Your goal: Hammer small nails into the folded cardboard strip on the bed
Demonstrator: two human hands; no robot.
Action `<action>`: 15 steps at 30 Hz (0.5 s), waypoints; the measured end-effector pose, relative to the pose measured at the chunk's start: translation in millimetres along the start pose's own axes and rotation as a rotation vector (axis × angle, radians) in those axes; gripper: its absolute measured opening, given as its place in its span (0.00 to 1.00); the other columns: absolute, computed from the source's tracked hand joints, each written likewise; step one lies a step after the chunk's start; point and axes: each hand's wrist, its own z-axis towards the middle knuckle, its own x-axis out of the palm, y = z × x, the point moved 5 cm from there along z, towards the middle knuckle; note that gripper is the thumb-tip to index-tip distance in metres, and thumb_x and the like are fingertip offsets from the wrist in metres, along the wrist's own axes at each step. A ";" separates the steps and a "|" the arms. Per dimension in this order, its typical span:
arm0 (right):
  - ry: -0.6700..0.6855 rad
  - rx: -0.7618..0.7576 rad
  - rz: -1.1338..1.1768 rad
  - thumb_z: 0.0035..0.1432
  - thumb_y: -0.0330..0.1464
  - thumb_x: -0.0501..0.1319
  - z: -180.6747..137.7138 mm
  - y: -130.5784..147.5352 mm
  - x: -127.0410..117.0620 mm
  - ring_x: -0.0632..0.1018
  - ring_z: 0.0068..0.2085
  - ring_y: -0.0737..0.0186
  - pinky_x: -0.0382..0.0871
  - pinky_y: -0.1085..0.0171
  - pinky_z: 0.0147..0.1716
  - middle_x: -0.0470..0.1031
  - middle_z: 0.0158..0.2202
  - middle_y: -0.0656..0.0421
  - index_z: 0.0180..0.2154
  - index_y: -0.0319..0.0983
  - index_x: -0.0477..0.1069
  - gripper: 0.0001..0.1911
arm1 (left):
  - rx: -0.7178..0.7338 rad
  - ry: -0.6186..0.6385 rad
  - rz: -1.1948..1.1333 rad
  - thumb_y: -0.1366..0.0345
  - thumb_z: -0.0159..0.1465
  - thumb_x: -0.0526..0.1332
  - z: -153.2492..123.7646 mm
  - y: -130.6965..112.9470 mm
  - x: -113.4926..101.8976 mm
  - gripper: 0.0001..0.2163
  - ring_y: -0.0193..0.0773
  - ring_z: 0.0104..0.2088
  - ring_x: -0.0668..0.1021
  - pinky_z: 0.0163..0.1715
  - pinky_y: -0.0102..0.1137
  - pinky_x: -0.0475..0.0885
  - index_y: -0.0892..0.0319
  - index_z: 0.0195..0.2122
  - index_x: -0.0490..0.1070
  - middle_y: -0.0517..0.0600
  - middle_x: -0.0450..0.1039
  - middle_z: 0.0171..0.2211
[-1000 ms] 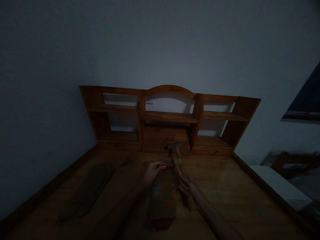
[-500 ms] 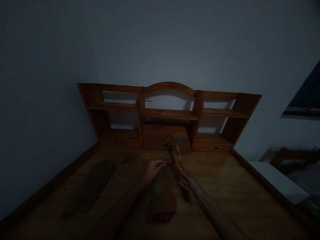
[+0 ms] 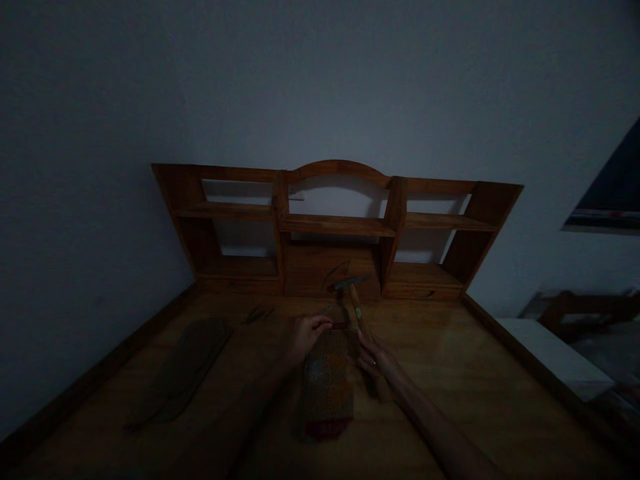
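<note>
"Little changed?"

"Barely: small red strip [image 3: 339,326] still pinched by left hand [image 3: 305,336], at far end of speckled brown block [image 3: 327,380]; wood-handled metal hammer [image 3: 355,308] still gripped by right hand [image 3: 377,359]. Work seems paused."

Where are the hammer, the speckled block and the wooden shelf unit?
Hammer [image 3: 355,304], head camera: on its handle.
Speckled block [image 3: 327,383], head camera: upper face.
Wooden shelf unit [image 3: 337,226], head camera: central board.

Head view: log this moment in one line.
left hand: fingertips at red piece, grip unclear | right hand: holding hammer by handle | speckled block: on desk, between forearms | dark flat item: desk's left side
</note>
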 end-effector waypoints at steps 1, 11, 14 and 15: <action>-0.004 0.002 0.001 0.60 0.44 0.60 -0.7 0.9 0.6 0.50 0.11 0.76 0.72 0.57 0.37 0.54 0.12 0.73 0.29 0.40 0.65 0.15 | 0.005 -0.001 -0.001 0.63 0.61 0.59 -0.2 -0.2 0.0 0.08 0.38 0.36 0.79 0.37 0.28 0.72 0.55 0.37 0.78 0.47 0.79 0.36; -0.006 0.016 0.002 0.58 0.46 0.61 -3.0 3.0 4.1 0.49 0.11 0.76 0.72 0.60 0.35 0.54 0.12 0.73 0.27 0.41 0.63 0.17 | 0.015 -0.078 0.054 0.62 0.62 0.59 1.5 7.7 1.3 0.09 0.39 0.38 0.79 0.40 0.29 0.72 0.55 0.38 0.78 0.47 0.79 0.37; -0.039 0.017 -0.003 0.56 0.45 0.63 -3.4 3.8 3.1 0.49 0.12 0.76 0.71 0.62 0.32 0.54 0.13 0.73 0.28 0.41 0.63 0.17 | 0.026 -0.054 0.038 0.62 0.62 0.59 1.7 5.9 3.3 0.09 0.38 0.38 0.79 0.40 0.29 0.72 0.55 0.38 0.78 0.47 0.79 0.38; -0.048 0.018 -0.005 0.56 0.45 0.63 -3.3 3.9 2.6 0.49 0.13 0.76 0.71 0.62 0.32 0.54 0.13 0.73 0.29 0.41 0.64 0.16 | 0.030 -0.048 0.035 0.62 0.62 0.59 1.7 5.5 3.8 0.09 0.38 0.38 0.79 0.41 0.29 0.72 0.55 0.38 0.78 0.47 0.79 0.38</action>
